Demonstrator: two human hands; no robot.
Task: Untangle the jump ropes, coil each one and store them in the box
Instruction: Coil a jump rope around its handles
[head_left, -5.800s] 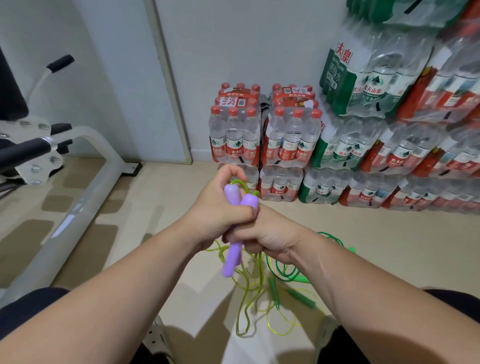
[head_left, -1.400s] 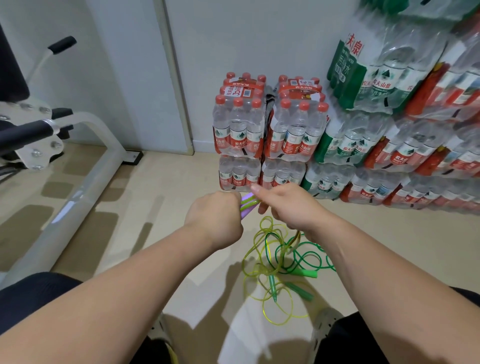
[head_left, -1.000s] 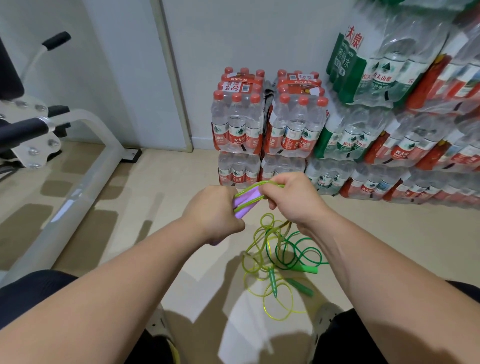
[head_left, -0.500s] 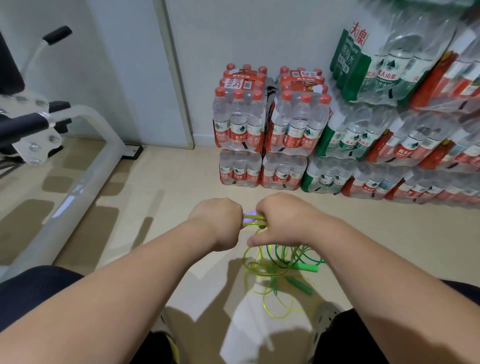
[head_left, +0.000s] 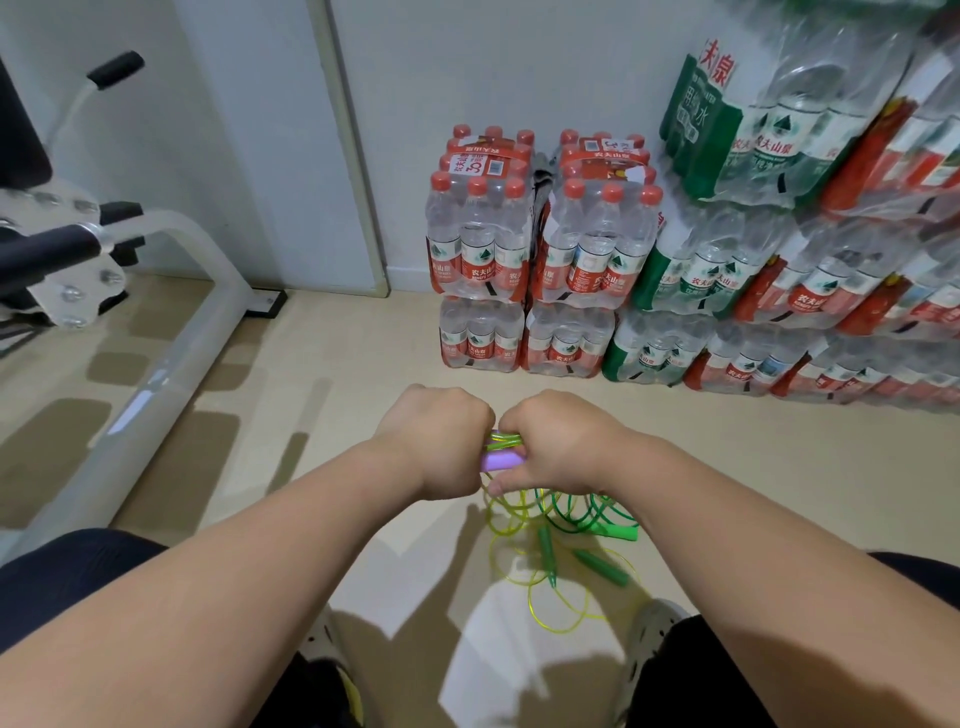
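We find the left hand (head_left: 441, 441) and right hand (head_left: 563, 447) knuckle to knuckle above the floor (head_left: 337, 415), fingers of both curled tight round the purple handles (head_left: 501, 461), in our judgement to pin the yellow-green cord (head_left: 505, 441) wrapped across them. Its slack hangs into a tangle with the green rope (head_left: 576, 512) on the floor. Forearms extended, wrists level, backs of hands uppermost. No box in view.

purple-handled rope (head_left: 501, 461), yellow-green cord wound across its handles, raised; green-handled rope (head_left: 602, 567) tangled on floor (head_left: 363, 415) below
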